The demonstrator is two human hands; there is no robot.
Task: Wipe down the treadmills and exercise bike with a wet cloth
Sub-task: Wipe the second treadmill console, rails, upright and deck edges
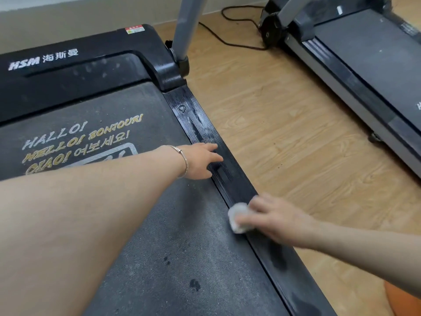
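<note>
**Both hands on the near treadmill's right side rail**

The large black treadmill [68,83] fills the left of the view. Its motor cover reads "HSM 海斯曼" in white, and a small red-and-white warning sticker [134,30], too small to read, sits at the cover's far right corner. The dusty grey running belt [159,247] carries gold and white greetings: "HALLO!", "HELLO!", "BONJOUR!", "CIAO!" and a line in Korean script. Dark wet spots mark the belt's near part.

A second black-and-grey treadmill [364,53] stands well apart at the right, across the light wood-grain floor [284,133], with a black cable [227,42] trailing on the floor at its far end.

Along the near treadmill's right edge runs the ribbed black side rail [237,183], streaked with damp. The left hand [200,160], a thin silver bangle [184,163] on its wrist, rests there with fingers stretched out. Nearer, the right hand [275,221] holds the white wadded cloth [239,216] against the rail's inner edge, fingers bent over it.
</note>
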